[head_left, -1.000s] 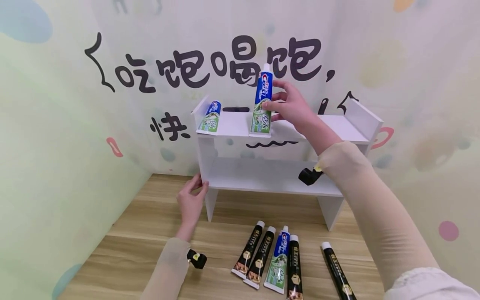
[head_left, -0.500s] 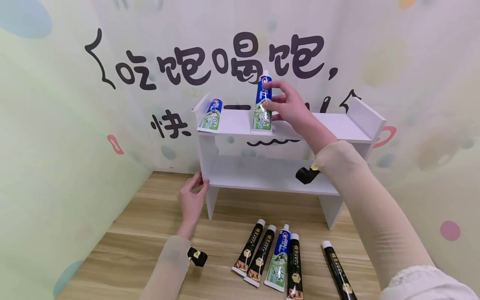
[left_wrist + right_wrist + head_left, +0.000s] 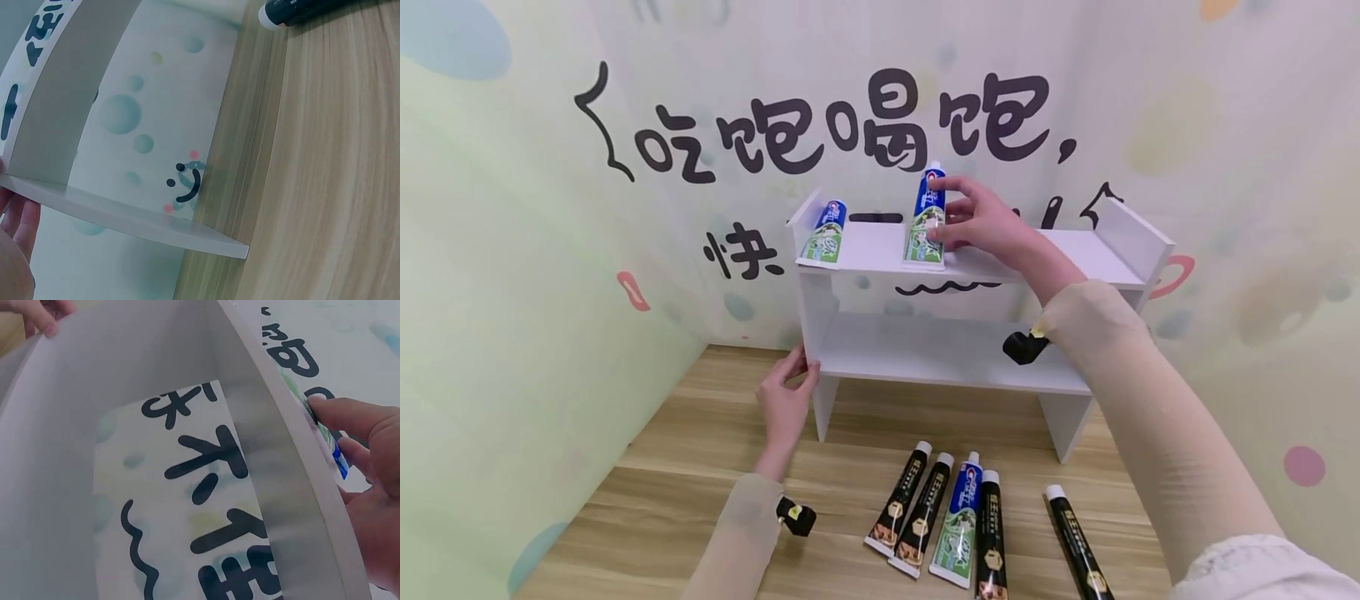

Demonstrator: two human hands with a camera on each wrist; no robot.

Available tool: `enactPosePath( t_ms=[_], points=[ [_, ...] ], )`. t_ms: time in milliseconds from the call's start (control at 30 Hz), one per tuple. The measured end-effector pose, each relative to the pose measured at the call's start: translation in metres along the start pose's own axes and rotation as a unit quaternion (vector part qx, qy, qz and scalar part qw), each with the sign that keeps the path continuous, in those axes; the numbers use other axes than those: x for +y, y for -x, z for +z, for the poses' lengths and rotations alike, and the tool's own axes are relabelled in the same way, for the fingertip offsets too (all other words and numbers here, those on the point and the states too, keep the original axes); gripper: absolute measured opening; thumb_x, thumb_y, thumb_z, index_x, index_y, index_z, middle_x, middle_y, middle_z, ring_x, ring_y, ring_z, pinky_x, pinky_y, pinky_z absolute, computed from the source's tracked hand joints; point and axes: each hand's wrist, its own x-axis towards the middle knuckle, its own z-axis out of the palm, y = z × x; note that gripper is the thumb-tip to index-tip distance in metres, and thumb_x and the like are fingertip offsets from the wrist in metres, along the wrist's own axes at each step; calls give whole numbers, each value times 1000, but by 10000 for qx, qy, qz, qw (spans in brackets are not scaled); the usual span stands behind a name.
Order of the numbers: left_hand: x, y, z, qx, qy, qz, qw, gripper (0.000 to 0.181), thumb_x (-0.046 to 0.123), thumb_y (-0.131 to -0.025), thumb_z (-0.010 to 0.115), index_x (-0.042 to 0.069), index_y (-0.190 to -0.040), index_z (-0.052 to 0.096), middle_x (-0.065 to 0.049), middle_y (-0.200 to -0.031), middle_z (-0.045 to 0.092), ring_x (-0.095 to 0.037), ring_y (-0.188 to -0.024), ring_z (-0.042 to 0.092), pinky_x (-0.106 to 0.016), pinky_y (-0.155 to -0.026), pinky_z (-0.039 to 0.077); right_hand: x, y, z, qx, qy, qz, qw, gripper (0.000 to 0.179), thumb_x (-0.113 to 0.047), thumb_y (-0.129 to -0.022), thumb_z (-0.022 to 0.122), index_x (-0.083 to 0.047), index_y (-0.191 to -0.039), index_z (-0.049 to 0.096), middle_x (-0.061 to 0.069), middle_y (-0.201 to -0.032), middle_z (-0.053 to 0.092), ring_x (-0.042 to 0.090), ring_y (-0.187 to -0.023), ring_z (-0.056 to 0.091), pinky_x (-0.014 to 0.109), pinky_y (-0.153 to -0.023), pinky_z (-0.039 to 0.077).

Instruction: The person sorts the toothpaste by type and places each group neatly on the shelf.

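Note:
My right hand (image 3: 988, 221) holds a blue-and-green toothpaste tube (image 3: 916, 242) on the top board of a white shelf unit (image 3: 868, 247). The tube's cap points up and back, its flat end lies by the board's front edge, and the index finger is on its upper part. Another tube like it (image 3: 823, 237) lies at the top board's left end. Low on the unit's left side, my left hand (image 3: 784, 404) grips the side panel (image 3: 131, 215), thumb at the front edge and fingers on the outer face. In the right wrist view the board partly hides the held tube (image 3: 337, 459).
On the wooden table (image 3: 700, 450) before the unit lie several black toothpaste tubes (image 3: 992, 533) and one blue-and-green tube (image 3: 958, 525). One black tube (image 3: 1078, 546) lies apart at right. A raised end panel (image 3: 1131, 237) bounds the top board's right. A printed wall (image 3: 737, 50) stands behind.
The tube in my right hand has come down and tipped back onto the top board. My index finger has moved onto its upper part. The left hand keeps its place.

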Motion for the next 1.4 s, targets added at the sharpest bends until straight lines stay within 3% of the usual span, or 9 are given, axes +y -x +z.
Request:
enactPosePath(
  t_ms=[200,367,567,667,967,1400],
  points=[
    [-1,1,0,-27,4,-81,10000,35,-2,-87,71,-8,-120,65,-29,-102,70,-39,-92,70,-18,-76,59,2,0,-2,-105,513,81,9986,75,-17,-90,72,-33,-152,33,13,-144,48,23,-124,47,26,-94,48],
    [-1,3,0,-26,38,-107,9999,35,-3,-87,71,-9,-121,64,-29,-102,69,-41,-92,70,-13,-76,57,3,2,-4,-221,1129,170,9932,74,-27,-92,70,-32,-154,31,16,-149,44,27,-132,44,38,-107,41],
    [-1,3,1,45,14,-33,10000,34,-3,-86,71,-9,-119,65,-30,-102,70,-42,-91,70,-39,-79,61,7,3,-6,-356,1607,216,9861,72,-36,-93,67,-30,-155,31,16,-150,44,29,-136,41,45,-115,31],
    [-1,3,2,65,-19,23,10000,34,-3,-86,71,-9,-119,65,-30,-102,70,-42,-91,70,-45,-79,61,9,3,-5,-318,1676,159,9852,70,-38,-93,67,-31,-154,34,13,-148,47,27,-134,43,44,-115,31],
    [-2,3,1,83,-44,78,9999,33,-3,-86,71,-10,-118,65,-29,-102,70,-41,-90,70,-21,-76,60,14,3,-5,-393,1654,-12,9854,67,-41,-92,67,-31,-152,38,9,-145,50,24,-130,46,41,-114,32],
    [-1,2,0,63,46,54,10000,33,-4,-86,71,-11,-118,65,-30,-101,70,-41,-90,70,-12,-74,56,16,5,-7,-505,1455,-287,9877,65,-35,-91,69,-24,-149,43,10,-141,51,23,-127,48,38,-113,33]
  ],
)
